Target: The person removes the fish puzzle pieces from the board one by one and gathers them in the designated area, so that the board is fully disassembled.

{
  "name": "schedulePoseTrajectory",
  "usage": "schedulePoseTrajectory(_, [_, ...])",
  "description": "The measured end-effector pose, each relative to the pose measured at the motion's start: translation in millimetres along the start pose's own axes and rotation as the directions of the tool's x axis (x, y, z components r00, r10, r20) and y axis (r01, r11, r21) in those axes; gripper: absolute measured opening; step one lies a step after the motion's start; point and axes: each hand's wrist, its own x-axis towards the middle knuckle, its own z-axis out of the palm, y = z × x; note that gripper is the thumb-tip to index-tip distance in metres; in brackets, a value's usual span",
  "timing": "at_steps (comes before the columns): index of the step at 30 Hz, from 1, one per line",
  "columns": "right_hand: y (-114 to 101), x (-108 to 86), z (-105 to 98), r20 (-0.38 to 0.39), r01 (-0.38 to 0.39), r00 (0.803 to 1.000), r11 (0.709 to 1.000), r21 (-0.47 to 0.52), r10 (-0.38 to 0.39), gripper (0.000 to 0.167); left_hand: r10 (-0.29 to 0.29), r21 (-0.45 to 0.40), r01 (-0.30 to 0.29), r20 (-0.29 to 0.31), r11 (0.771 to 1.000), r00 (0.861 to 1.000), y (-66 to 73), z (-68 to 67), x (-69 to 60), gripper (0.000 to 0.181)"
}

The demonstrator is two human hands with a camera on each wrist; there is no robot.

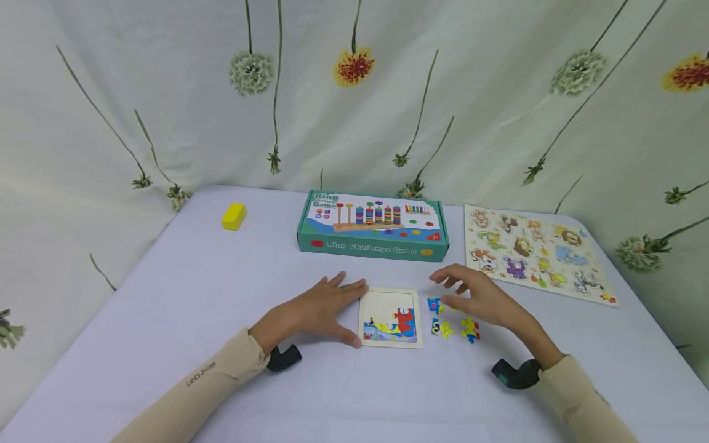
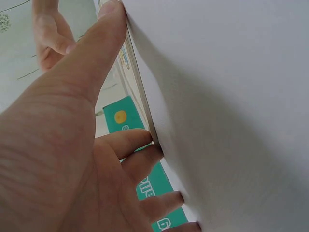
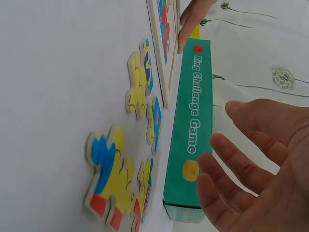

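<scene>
A square wooden puzzle tray (image 1: 388,292) lies flat on the table, its lower part filled with joined blue, red and yellow pieces (image 1: 396,328). My left hand (image 1: 318,311) rests on the table with fingers spread, thumb and index fingertip touching the tray's left edge. Several loose jigsaw pieces (image 1: 471,329) lie to the right of the tray, yellow, blue and red. Above them hovers my right hand (image 1: 479,295), fingers bent loosely and apart. In the right wrist view nothing sits between its fingers, and the loose pieces (image 3: 108,169) lie below it. In the head view this hand partly covers some pieces.
Behind the tray stands a green Ring Challenge Game box (image 1: 373,227). An animal puzzle board (image 1: 532,252) lies at the back right. A yellow block (image 1: 234,216) is at the back left. A flowered cloth (image 1: 310,123) hangs behind the table.
</scene>
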Motion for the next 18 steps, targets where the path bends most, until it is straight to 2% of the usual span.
schedulePoseTrajectory(18, [-16, 17.2, 29, 0.141, 0.033, 0.989, 0.999, 0.038, -0.038, 0.047, -0.01, -0.001, 0.01, -0.002, 1.0, 1.0, 0.1, 0.1, 0.1, 0.102])
